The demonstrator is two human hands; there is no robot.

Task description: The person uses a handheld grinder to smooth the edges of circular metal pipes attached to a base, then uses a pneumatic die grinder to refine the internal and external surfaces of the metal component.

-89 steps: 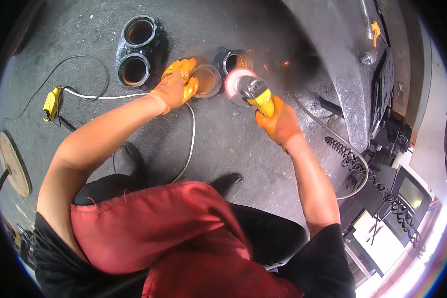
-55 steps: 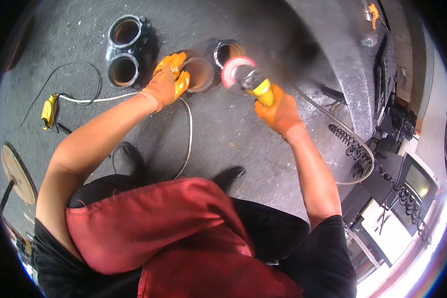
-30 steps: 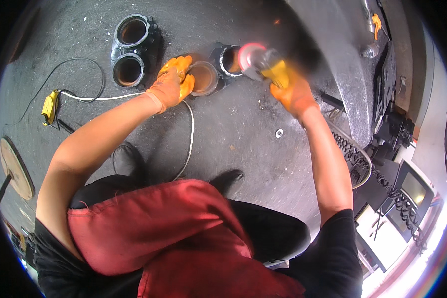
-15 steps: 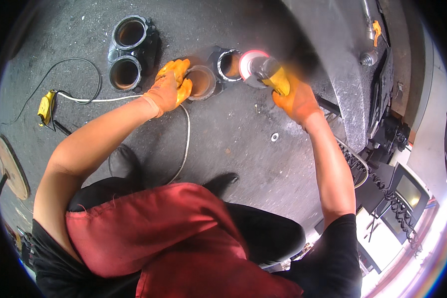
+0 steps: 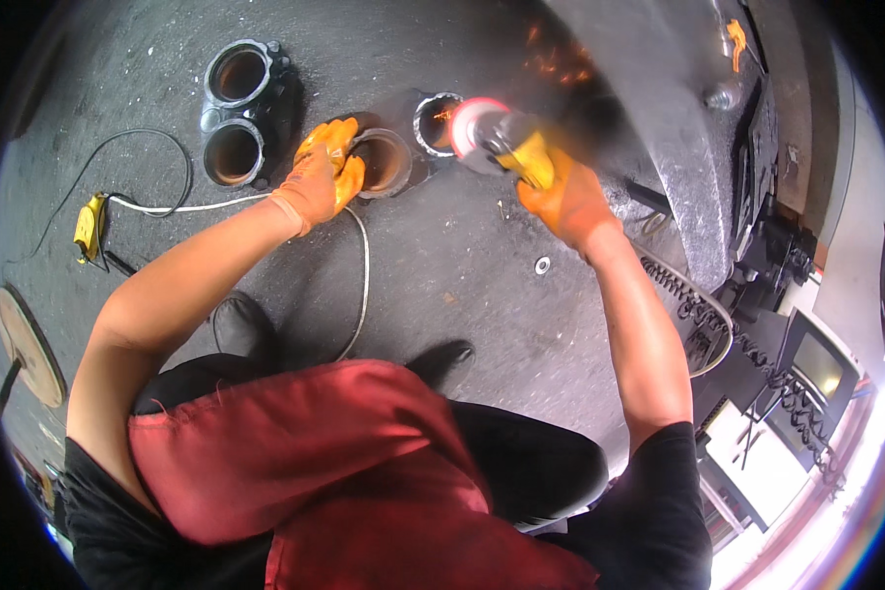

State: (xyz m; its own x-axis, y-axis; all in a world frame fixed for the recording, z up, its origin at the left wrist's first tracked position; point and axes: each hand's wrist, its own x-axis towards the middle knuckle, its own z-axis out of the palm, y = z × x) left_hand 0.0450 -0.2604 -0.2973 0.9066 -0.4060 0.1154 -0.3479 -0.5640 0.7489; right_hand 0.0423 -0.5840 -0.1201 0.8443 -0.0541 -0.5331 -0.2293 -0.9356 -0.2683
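Note:
My right hand (image 5: 567,202), in an orange glove, is wrapped round a yellow and black angle grinder (image 5: 523,147). Its red-rimmed disc (image 5: 469,126) meets the edge of the far ring of a dark two-ring metal casting (image 5: 434,126), and orange sparks (image 5: 560,67) fly off beyond it. My left hand (image 5: 323,175), also gloved in orange, grips the near ring (image 5: 387,163) of that casting from its left side, fingers curled over the rim. Further left stands a similar two-ring casting (image 5: 234,110), untouched, its bores brownish inside.
A yellow tool-like object (image 5: 90,226) with a black cord lies at the left, a white cable (image 5: 366,285) running across the floor. A small washer (image 5: 543,265) lies nearer me. Coiled hoses (image 5: 693,310) and a metal plate (image 5: 693,197) stand right. A round disc (image 5: 31,344) is far left.
The grinder and my right hand have shifted slightly left, and bright sparks now show beyond the disc and inside the far ring. My left hand keeps its hold on the casting.

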